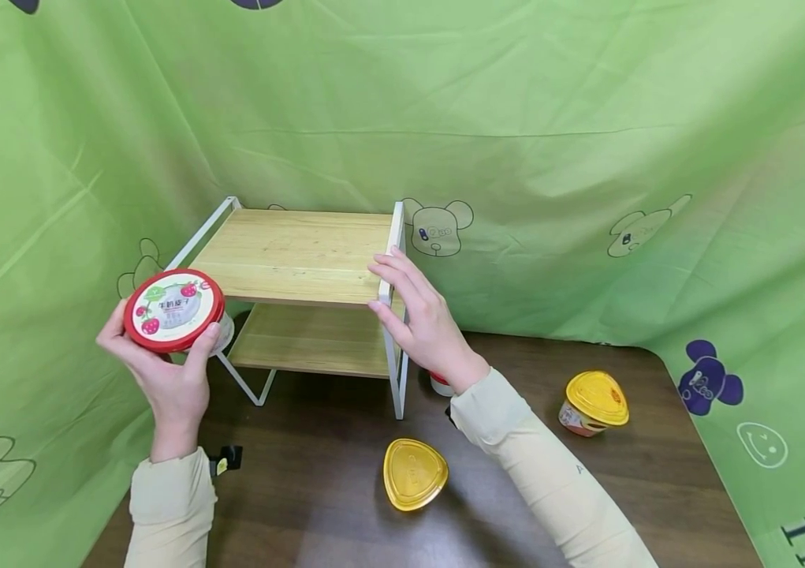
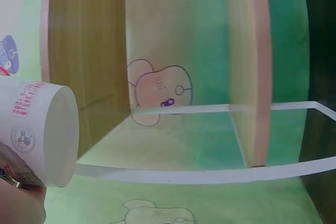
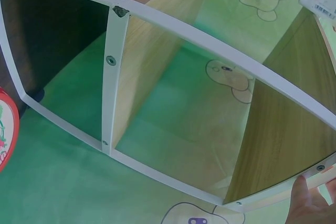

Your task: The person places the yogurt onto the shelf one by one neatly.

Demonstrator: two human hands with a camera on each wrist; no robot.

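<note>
My left hand (image 1: 175, 390) grips a round paper tub (image 1: 175, 310) with a red-rimmed lid printed with strawberries. It is held up at the front left corner of a two-tier wooden shelf (image 1: 296, 252) with a white metal frame. In the left wrist view the tub's white side and base (image 2: 31, 129) lie sideways, partly covered by fingers. My right hand (image 1: 430, 327) touches the shelf's upper right edge with extended fingers. In the right wrist view its thumb (image 3: 300, 192) lies against the white frame.
On the dark table (image 1: 317, 489), a yellow-lidded tub (image 1: 415, 475) stands before the shelf, and another yellow-lidded tub (image 1: 595, 402) is farther right. A red-lidded tub (image 1: 441, 386) is partly hidden behind my right wrist. Green printed cloth (image 1: 551, 158) hangs around the table.
</note>
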